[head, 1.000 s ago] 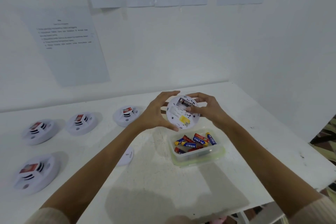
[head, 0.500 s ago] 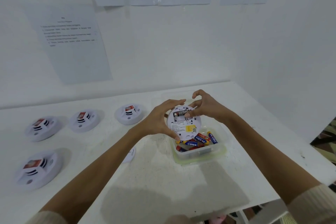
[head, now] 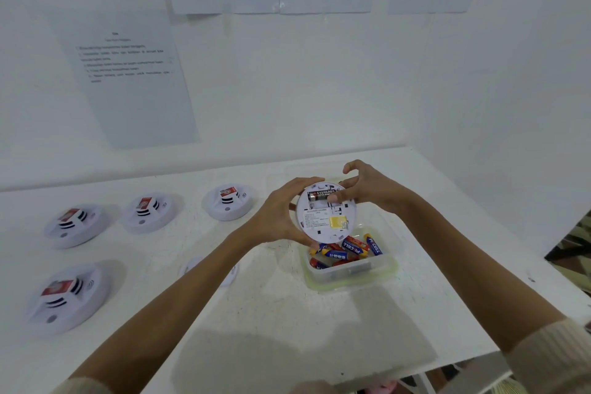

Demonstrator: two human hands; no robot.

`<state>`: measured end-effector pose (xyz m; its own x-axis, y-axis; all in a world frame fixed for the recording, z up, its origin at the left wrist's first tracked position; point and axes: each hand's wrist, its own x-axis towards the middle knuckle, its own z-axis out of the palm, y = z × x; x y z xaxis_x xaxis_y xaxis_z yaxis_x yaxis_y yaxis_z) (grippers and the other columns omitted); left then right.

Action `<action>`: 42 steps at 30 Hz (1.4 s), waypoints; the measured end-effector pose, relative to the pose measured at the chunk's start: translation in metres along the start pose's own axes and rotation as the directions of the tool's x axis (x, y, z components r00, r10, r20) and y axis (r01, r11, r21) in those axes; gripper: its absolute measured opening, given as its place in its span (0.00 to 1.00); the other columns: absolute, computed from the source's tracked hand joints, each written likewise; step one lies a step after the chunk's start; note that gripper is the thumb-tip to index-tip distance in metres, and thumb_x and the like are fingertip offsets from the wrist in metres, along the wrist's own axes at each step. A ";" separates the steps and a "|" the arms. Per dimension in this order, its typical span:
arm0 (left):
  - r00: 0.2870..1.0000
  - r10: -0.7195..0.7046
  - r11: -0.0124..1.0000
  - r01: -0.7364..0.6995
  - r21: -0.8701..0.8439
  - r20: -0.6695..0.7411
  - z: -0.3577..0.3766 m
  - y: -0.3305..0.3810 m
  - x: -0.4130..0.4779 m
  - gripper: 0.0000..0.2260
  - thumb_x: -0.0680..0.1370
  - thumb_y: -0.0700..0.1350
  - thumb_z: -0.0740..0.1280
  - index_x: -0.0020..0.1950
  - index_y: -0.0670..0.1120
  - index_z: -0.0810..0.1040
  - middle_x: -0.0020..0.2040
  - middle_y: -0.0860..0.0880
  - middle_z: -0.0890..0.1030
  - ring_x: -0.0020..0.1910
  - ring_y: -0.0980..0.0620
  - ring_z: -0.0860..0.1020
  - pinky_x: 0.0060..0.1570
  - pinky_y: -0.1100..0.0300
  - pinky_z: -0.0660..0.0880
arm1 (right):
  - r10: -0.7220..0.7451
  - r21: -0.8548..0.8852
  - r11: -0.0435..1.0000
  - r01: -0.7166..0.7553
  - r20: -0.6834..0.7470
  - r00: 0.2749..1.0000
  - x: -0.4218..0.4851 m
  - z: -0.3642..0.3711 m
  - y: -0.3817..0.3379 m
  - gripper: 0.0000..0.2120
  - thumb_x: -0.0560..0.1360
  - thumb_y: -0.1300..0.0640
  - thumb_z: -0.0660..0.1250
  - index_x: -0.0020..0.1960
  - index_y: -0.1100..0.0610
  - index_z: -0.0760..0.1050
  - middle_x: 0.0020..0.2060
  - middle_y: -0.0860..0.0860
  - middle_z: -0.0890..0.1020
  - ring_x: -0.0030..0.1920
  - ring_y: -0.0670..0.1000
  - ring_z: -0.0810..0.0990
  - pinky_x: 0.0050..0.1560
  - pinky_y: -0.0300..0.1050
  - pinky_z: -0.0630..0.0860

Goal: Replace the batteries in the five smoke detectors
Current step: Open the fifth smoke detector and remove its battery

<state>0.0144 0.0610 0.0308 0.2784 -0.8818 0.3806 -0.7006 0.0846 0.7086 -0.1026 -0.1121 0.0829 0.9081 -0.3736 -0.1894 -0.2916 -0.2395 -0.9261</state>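
The round white cover [head: 232,276] on the table [head: 271,313] is mostly hidden behind the left forearm [head: 179,307], and the held smoke detector [head: 326,217] covers the far part of the battery box [head: 348,275]. A fingertip of the right hand [head: 371,193] hides one end of the Eveready battery [head: 323,193]; pinching or pressing, I cannot tell. The print on the wall papers [head: 128,73] is too small to read.

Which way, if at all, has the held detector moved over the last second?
Yes. The detector has come down towards the box: it now overlaps the box's far rim, which it cleared before.
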 end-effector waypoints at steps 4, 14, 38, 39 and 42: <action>0.996 -0.003 1.000 0.001 -0.020 -0.085 0.000 0.002 0.003 0.41 0.55 0.50 0.81 0.65 0.56 0.67 0.61 0.60 0.72 0.58 0.64 0.72 0.48 0.73 0.73 | -0.045 -0.019 0.999 0.043 -0.137 0.990 -0.005 0.007 0.000 0.25 0.66 0.60 0.75 0.54 0.57 0.63 0.44 0.53 0.80 0.39 0.50 0.80 0.34 0.38 0.78; 0.976 0.026 0.999 -0.032 -0.021 -0.215 0.008 0.003 0.011 0.40 0.54 0.55 0.78 0.63 0.60 0.66 0.61 0.54 0.74 0.58 0.62 0.73 0.52 0.72 0.72 | -0.403 -0.370 0.900 0.229 -0.510 0.760 -0.009 0.056 0.014 0.22 0.67 0.50 0.74 0.59 0.50 0.73 0.53 0.51 0.75 0.49 0.48 0.76 0.40 0.33 0.70; 0.932 0.025 0.999 -0.007 0.051 -0.361 0.017 0.010 0.013 0.43 0.52 0.59 0.75 0.63 0.43 0.72 0.55 0.55 0.74 0.56 0.54 0.74 0.55 0.51 0.76 | -0.420 -0.488 0.867 0.095 -0.615 0.667 -0.003 0.082 -0.004 0.26 0.64 0.49 0.72 0.57 0.53 0.66 0.50 0.49 0.69 0.52 0.51 0.73 0.38 0.42 0.66; 0.932 0.020 0.999 -0.002 0.049 -0.361 0.017 0.009 0.013 0.43 0.52 0.59 0.75 0.63 0.43 0.72 0.56 0.54 0.74 0.56 0.54 0.74 0.55 0.50 0.76 | -0.420 -0.495 0.865 0.087 -0.617 0.666 -0.002 0.083 -0.004 0.25 0.64 0.50 0.71 0.56 0.54 0.66 0.50 0.50 0.68 0.52 0.51 0.72 0.38 0.42 0.66; 0.937 0.017 0.999 0.000 0.048 -0.350 0.016 0.008 0.013 0.43 0.53 0.59 0.75 0.64 0.42 0.72 0.56 0.54 0.74 0.56 0.57 0.73 0.55 0.51 0.76 | -0.425 -0.506 0.858 0.085 -0.608 0.670 0.000 0.084 -0.002 0.23 0.64 0.51 0.70 0.55 0.54 0.66 0.49 0.49 0.67 0.52 0.52 0.72 0.38 0.42 0.66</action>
<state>0.0025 0.0430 0.0318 0.4790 -0.6622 0.5763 -0.7315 0.0618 0.6791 -0.0772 -0.0362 0.0573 0.5498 -0.6937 0.4654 -0.3250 -0.6909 -0.6458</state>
